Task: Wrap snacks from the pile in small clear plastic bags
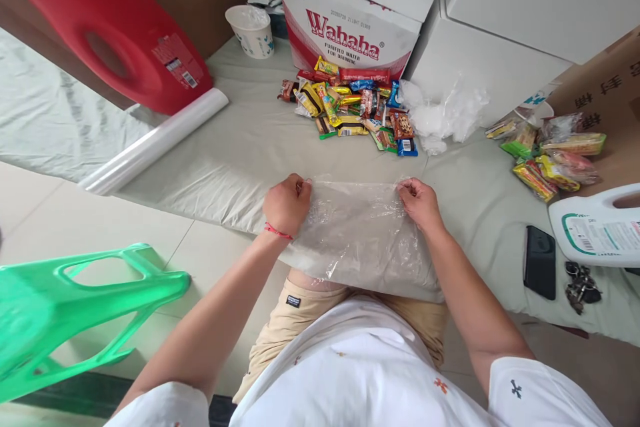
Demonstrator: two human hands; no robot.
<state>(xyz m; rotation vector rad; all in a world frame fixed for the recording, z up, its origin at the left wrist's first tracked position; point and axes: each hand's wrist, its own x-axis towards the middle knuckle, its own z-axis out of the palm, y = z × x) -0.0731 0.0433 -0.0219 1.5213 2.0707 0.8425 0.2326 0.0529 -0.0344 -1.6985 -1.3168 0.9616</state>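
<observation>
A clear plastic bag [360, 230] is stretched flat between my two hands, just above the edge of the cloth-covered surface [240, 153]. My left hand [289, 203], with a red cord on the wrist, is closed on the bag's upper left corner. Its upper right corner is pinched in my right hand [419, 201]. Beyond the bag lies a heap of small wrapped snacks [350, 107] in yellow, red, brown and blue. Crumpled clear plastic [447, 113] touches the heap's right side.
A white-and-red Wahaba carton [350, 33] stands behind the snacks. On the left are a plastic roll [160, 140], a red jug [115, 33], a paper cup [251, 32] and a green stool [90, 307]. To the right lie bagged snacks [560, 153], a phone [540, 261], keys [583, 285] and a white bottle [600, 227].
</observation>
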